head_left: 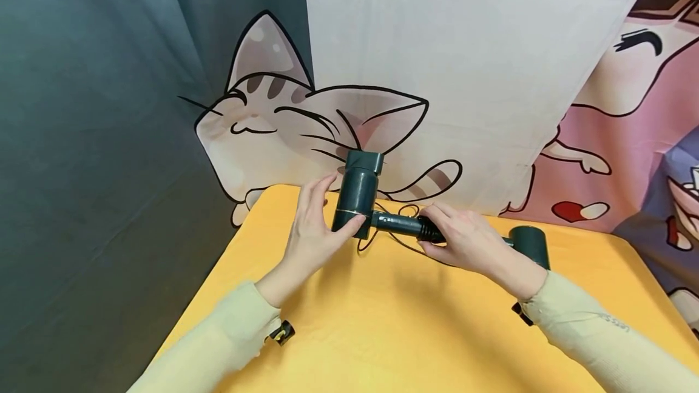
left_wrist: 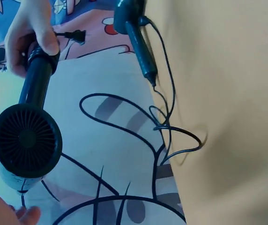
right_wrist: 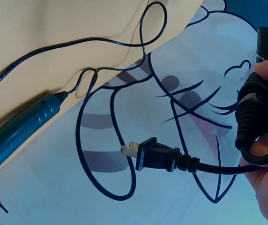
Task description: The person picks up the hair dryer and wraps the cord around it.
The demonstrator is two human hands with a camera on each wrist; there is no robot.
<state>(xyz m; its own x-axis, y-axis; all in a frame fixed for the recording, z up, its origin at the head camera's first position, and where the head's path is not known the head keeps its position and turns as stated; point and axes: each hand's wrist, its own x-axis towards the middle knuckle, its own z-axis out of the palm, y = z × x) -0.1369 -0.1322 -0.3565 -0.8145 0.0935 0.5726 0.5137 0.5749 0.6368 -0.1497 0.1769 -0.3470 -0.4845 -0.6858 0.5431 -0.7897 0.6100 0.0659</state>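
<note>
Both hands are clamped on the one hair dryer point(head_left: 357, 193): from where I stand, the left hand point(head_left: 311, 223) has its thumb on the near end of the barrel and its fingers along the side, while the right hand point(head_left: 466, 238) is curled round the bottom of the handle point(head_left: 401, 224). The dryer is held up off the yellow table point(head_left: 355, 344), close to the far edge and nearer the far left corner than the far right one. Its flat nozzle point(head_left: 364, 161) points toward the wall, and the handle runs across to the right. The left wrist's view catches the round, slotted grille point(left_wrist: 27, 139) at the back of the barrel.

In the right palm there's a bend of black cord point(right_wrist: 227, 170) tucked against the ribbed handle end, and its two-pronged plug point(right_wrist: 157, 154) sticks out free of the fingers.

A second dryer point(head_left: 530, 244), dark green as well, lies along the far edge toward the far right corner, partly hidden by the right hand and wrist in the head view. Its thin lead point(right_wrist: 96, 39) loops loosely along that same edge. Behind hangs a cloth backdrop point(head_left: 469, 35) printed with a smiling striped cat.
</note>
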